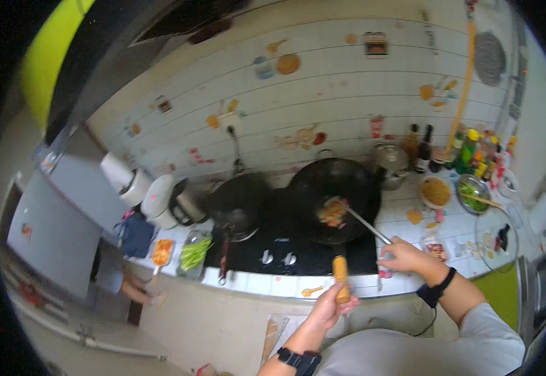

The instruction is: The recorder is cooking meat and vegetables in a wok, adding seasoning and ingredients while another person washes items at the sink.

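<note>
A large black wok sits on the right side of the black gas hob. Chopped food lies at its bottom. Low in the view, my left hand grips the wok's wooden handle, which points toward me. My right hand holds the metal shaft of a cooking utensil; the head of it touches the food and cannot be made out. On the hob's left side stands a smaller dark frying pan, its handle toward the counter's edge.
Left of the hob are a tray of green vegetables, a dish of orange-red food, an electric kettle and a rice cooker. On the right stand a noodle bowl, a metal bowl and bottles. Another person's arm shows at left.
</note>
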{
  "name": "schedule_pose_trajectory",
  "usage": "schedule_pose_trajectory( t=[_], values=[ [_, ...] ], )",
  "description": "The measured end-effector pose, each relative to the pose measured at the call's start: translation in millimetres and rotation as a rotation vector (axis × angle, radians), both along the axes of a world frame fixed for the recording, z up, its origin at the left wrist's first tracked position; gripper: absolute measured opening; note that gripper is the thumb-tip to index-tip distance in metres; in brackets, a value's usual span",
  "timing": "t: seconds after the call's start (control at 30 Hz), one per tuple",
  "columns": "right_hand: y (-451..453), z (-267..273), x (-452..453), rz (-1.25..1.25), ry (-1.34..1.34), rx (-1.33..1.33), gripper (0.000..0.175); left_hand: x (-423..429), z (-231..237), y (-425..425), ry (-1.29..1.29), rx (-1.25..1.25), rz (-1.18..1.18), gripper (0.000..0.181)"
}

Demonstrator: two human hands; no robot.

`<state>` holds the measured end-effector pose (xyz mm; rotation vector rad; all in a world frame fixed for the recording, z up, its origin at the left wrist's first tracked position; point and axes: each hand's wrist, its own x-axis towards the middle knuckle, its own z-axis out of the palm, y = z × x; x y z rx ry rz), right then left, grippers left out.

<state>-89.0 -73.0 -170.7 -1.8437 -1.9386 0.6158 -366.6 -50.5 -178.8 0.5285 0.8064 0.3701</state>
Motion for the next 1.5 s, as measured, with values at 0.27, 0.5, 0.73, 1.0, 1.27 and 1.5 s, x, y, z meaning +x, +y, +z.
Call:
schedule_pose_trajectory(
  t=[0.27,0.5,0.73,1.0,1.27,1.5],
  values=[
    [-20.2,26.5,-21.6,-0.087,0.193,-0.085,0.033,-0.3,-2.8,1.1,0.005,0.030,-0.121,0.046],
    [-50.9,31.3,-26.7,-0.090,0.147,0.068,0.046,-16.7,-4.1,-0.5,0.014,0.033,-0.253,0.049],
    [-51.0,17.7,-21.4,-0.041,0.068,0.145,0.063,-52.6,6.3,12.1,0.097,0.151,-0.223,0.045],
    [-116.4,8.2,-28.3,-0.390,0.212,0.072,0.064,-101.0,-46.2,28.6,0.056,0.086,-0.288,0.052],
    [-227.6,-52.4,-2.9,-0.505,0.157,-0.101,0.052,-133.3,-76.7,9.4,0.476,0.220,-0.450,0.049],
    [-295.4,-36.1,138.0,-0.793,0.073,-0.012,0.040,-89.0,-70.1,-22.7,0.555,0.294,-0.451,0.049]
  ],
)
